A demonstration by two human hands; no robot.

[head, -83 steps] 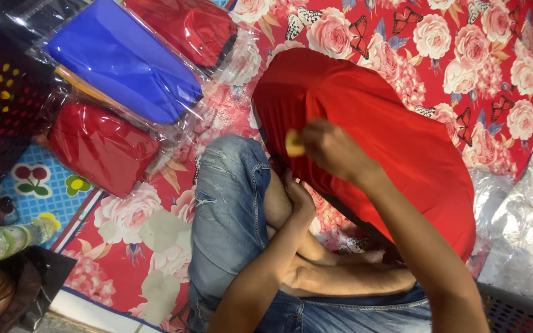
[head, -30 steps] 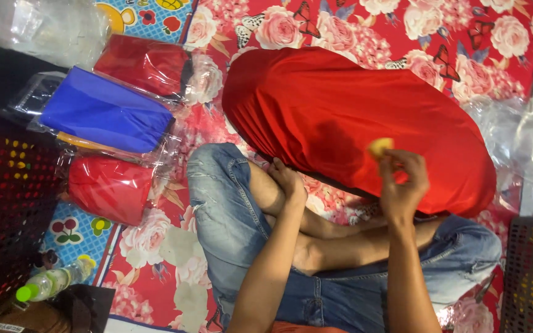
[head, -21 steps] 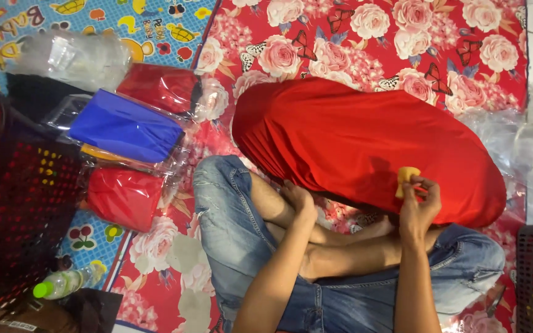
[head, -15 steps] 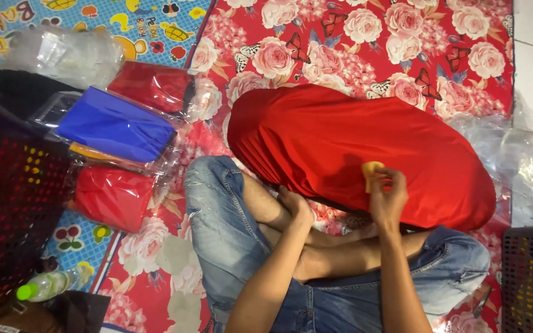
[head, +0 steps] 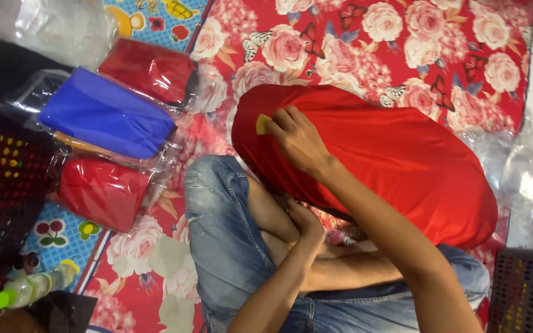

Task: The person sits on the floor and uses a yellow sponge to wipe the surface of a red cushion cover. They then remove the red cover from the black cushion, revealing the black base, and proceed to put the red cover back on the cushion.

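On the red cloth bundle (head: 390, 166), right hand (head: 300, 142) pinching a small yellow piece (head: 262, 124), left hand (head: 303, 222) state unclear, blue packet (head: 103, 114) left.

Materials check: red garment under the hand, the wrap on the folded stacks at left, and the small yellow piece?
Red garment: looks like a smooth knit or synthetic cloth, slight sheen, soft folds. Wrap on the blue and red stacks: clear glossy plastic film, crinkled with glare. Yellow piece, pressed on the garment by the right hand: matte, solid; chalk or a tag, cannot tell.
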